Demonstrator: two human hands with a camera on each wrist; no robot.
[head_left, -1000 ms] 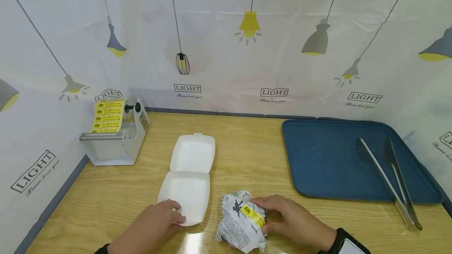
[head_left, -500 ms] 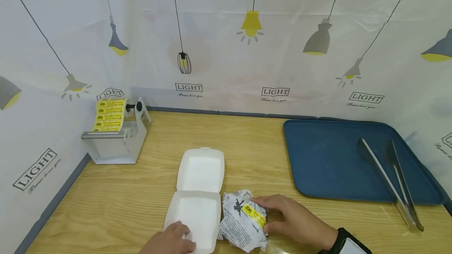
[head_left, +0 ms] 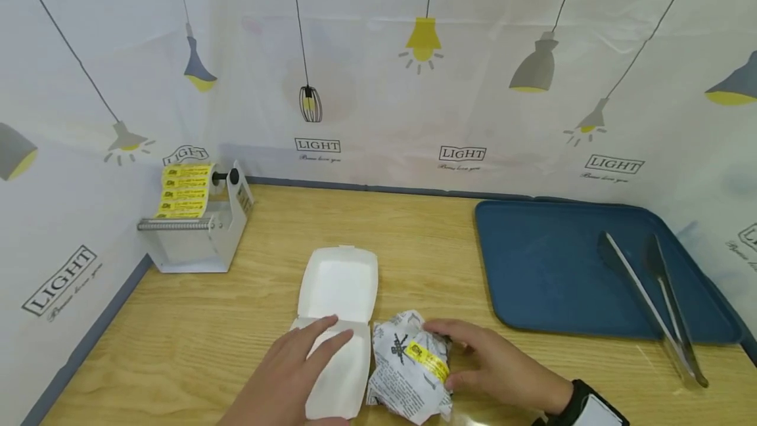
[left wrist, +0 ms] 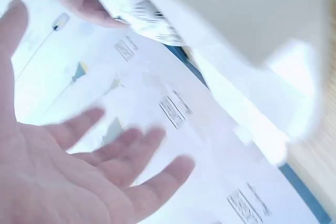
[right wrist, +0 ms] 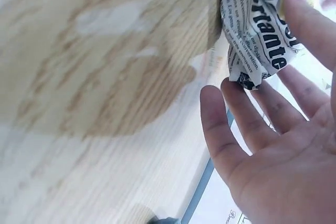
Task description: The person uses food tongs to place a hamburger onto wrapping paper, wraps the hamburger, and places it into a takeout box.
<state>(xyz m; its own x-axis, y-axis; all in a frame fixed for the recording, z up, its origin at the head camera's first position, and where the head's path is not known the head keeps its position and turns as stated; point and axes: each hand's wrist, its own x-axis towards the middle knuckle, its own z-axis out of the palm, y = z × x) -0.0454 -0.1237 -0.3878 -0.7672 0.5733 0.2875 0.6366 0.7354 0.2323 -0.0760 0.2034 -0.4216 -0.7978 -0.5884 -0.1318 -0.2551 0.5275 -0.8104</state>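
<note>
A white foam clamshell box [head_left: 338, 288] lies unfolded on the table, its lid half away from me. Over its near half is my left hand [head_left: 290, 367], fingers spread and holding nothing. The left wrist view shows that hand's palm [left wrist: 68, 182] apart from the box. To the right of the box, close against its edge, is a paper-wrapped burger [head_left: 402, 380] with a yellow label strip; the wrapper hides its contents. My right hand [head_left: 503, 360] holds it by its right side between thumb and fingers. In the right wrist view, the thumb [right wrist: 310, 27] presses on the printed wrapper.
On the back left stands a label dispenser [head_left: 195, 242] with a roll of yellow stickers. A blue tray [head_left: 544, 268] lies on the right, with metal tongs [head_left: 644, 307] across its front edge. A printed sheet [head_left: 367, 71] hangs behind the wooden table [head_left: 195, 327].
My left hand slid the clamshell box right and nearer, beside the wrapped burger, then let go and spread its fingers. The right hand keeps its grip; the burger has shifted slightly.
</note>
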